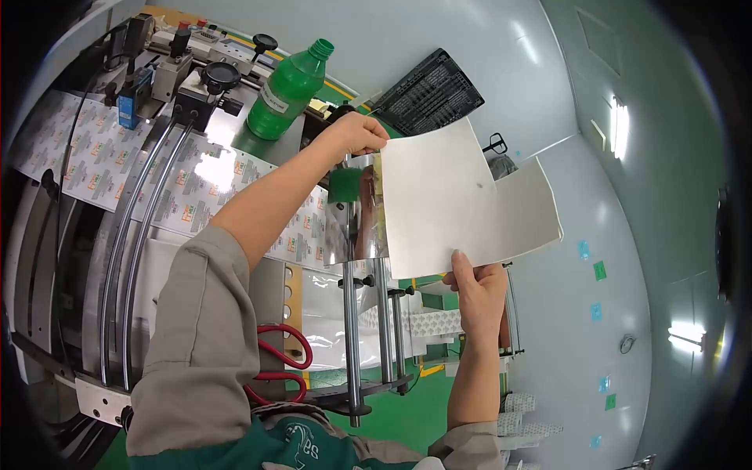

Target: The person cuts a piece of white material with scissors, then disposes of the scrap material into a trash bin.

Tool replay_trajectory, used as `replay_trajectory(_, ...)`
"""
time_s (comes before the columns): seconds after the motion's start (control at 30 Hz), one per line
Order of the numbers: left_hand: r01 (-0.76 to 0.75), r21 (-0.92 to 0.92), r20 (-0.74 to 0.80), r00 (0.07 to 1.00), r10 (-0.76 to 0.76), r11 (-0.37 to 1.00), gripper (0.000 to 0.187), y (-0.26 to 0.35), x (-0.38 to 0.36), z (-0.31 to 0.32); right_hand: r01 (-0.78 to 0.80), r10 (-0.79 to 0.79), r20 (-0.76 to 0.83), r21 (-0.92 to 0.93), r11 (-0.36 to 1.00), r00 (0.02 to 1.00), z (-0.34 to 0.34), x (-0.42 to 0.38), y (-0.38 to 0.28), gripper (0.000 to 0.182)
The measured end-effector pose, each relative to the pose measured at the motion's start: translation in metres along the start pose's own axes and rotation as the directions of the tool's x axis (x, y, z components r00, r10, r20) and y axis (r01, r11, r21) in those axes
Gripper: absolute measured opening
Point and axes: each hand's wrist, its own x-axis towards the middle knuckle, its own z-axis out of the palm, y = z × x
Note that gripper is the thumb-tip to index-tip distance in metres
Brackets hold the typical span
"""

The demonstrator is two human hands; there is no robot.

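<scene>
A white sheet of card (439,196) with a corner cut away is held up in front of me. Its upper left corner is pinched by my left hand (356,135), fingers closed. Along the lower edge my right hand (478,294) grips it, thumb on the near face and fingers behind. Just left of the card, a shiny metal plate (338,231) reflects the surroundings. The printed film web (184,180) runs across the machine under my left forearm.
A green plastic bottle (286,94) stands on the machine bed behind my left hand. Red-handled scissors (274,352) hang near my waist. Metal rollers (351,337) and curved rails (125,243) flank me. A black crate (431,92) lies beyond.
</scene>
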Motion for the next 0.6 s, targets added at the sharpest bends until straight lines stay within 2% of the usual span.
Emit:
replay_trajectory(0.1, 0.003, 0.011, 0.009, 1.000, -0.003, 1.000, 0.016, -0.008, 0.001, -0.003, 0.021, -0.021, 0.007, -0.012, 1.000, 1.000, 0.004, -0.004, -0.005, 0.024)
replay_trajectory(0.13, 0.017, 0.010, 0.003, 1.000, -0.017, 1.000, 0.017, -0.010, 0.001, -0.003, 0.028, -0.029, 0.020, 0.046, 0.999, 0.999, 0.005, -0.004, -0.003, 0.023)
replay_trajectory(0.3, -0.009, 0.064, -0.048, 0.999, 0.012, 0.998, 0.022, -0.020, 0.004, -0.004, -0.007, 0.007, 0.009, 0.029, 1.000, 1.000, 0.013, -0.002, -0.003, 0.020)
replay_trajectory(0.4, -0.065, 0.141, -0.108, 0.991, 0.081, 0.988, 0.021, -0.024, 0.005, -0.002, -0.023, 0.023, 0.007, 0.023, 0.999, 1.000, 0.015, 0.004, -0.003, 0.022)
replay_trajectory(0.47, -0.079, 0.295, -0.110, 0.987, 0.116, 0.952, 0.019, -0.026, 0.009, -0.002, 0.006, -0.007, 0.009, 0.040, 0.999, 1.000, 0.015, 0.008, -0.001, 0.023)
replay_trajectory(0.6, -0.033, 0.289, -0.123, 0.990, 0.071, 0.957, 0.020, -0.043, 0.025, -0.003, -0.020, 0.020, 0.013, 0.027, 0.999, 1.000, 0.016, 0.010, -0.003, 0.022)
